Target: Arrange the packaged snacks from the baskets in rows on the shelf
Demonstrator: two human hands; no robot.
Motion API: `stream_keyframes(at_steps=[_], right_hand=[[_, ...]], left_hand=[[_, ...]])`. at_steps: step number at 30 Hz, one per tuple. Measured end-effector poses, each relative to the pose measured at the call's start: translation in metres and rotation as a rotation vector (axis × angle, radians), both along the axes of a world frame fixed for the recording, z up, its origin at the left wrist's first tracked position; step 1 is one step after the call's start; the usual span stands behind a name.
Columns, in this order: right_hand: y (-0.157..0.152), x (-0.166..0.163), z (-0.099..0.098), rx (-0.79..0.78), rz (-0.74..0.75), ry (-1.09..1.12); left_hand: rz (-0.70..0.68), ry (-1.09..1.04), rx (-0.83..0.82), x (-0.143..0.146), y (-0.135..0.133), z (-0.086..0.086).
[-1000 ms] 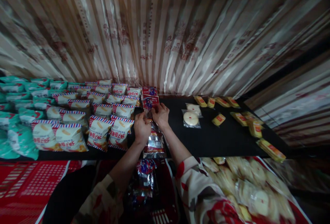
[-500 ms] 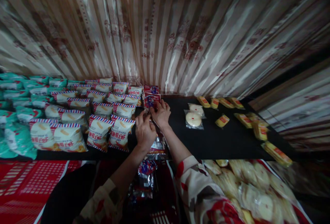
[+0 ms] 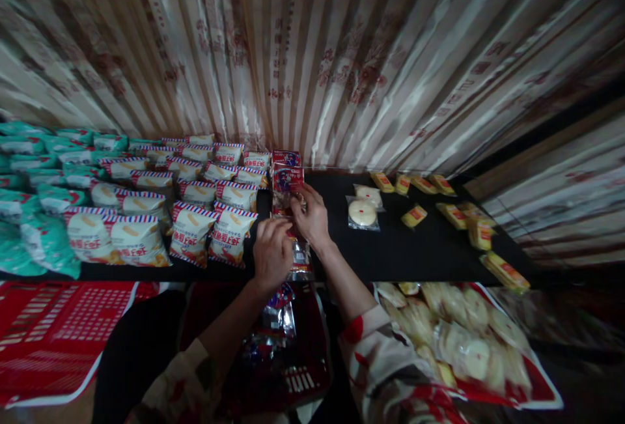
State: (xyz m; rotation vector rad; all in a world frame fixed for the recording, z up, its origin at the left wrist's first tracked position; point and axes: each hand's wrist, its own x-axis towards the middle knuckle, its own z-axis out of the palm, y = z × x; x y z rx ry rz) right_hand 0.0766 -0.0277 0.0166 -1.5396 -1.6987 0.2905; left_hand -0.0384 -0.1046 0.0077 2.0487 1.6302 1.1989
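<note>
A line of red and blue snack packets [image 3: 288, 178] runs from the back of the black-covered table [image 3: 336, 241] towards me. My right hand [image 3: 312, 219] lies over one of them, thumb and fingers closed at its edge. Just left of it and nearer to me is my left hand [image 3: 273, 256], its fingers curled inward; what they hold, if anything, is hidden. A shiny packet [image 3: 300, 261] shows beneath my wrists at the table's front edge. More red, blue and silver packets [image 3: 280, 320] lie in a dark red basket [image 3: 319, 346] below.
White puffed snack bags [image 3: 139, 240] stand in rows at left, with green bags [image 3: 51, 235] beyond. At right are round white wrapped cakes [image 3: 362, 212] and yellow packs [image 3: 414, 216]. Two red baskets [image 3: 53, 339] flank my knees; the right holds wrapped cakes [image 3: 476, 355]. A striped curtain [image 3: 293, 53] hangs behind.
My left hand has drawn slightly away from the right hand, towards me. The right hand stays at the packets. The whole view has shifted a little, with the table now higher in it.
</note>
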Motion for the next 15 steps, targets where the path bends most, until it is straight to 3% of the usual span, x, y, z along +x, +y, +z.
stream_keyframes(at_steps=[3, 5, 6, 10, 13, 15], right_hand=[[-0.066, 0.005, 0.001, -0.001, 0.002, 0.139], [-0.114, 0.002, -0.009, -0.064, -0.015, 0.212], [-0.135, -0.001, -0.017, -0.122, -0.027, 0.235], [-0.199, -0.026, -0.062, -0.540, 0.024, 0.200], [-0.219, -0.044, -0.096, -0.823, -0.019, 0.098], [-0.221, -0.050, -0.115, -0.887, -0.086, 0.045]], left_hand=[[-0.211, -0.028, -0.066, -0.012, -0.051, -0.016], [-0.364, 0.005, -0.169, -0.021, -0.085, -0.035], [-0.371, 0.029, -0.245, -0.027, -0.100, -0.046], [-0.127, 0.080, -0.664, -0.051, -0.138, -0.087], [0.017, 0.054, -0.867, -0.067, -0.153, -0.106], [0.058, 0.008, -0.930, -0.074, -0.161, -0.114]])
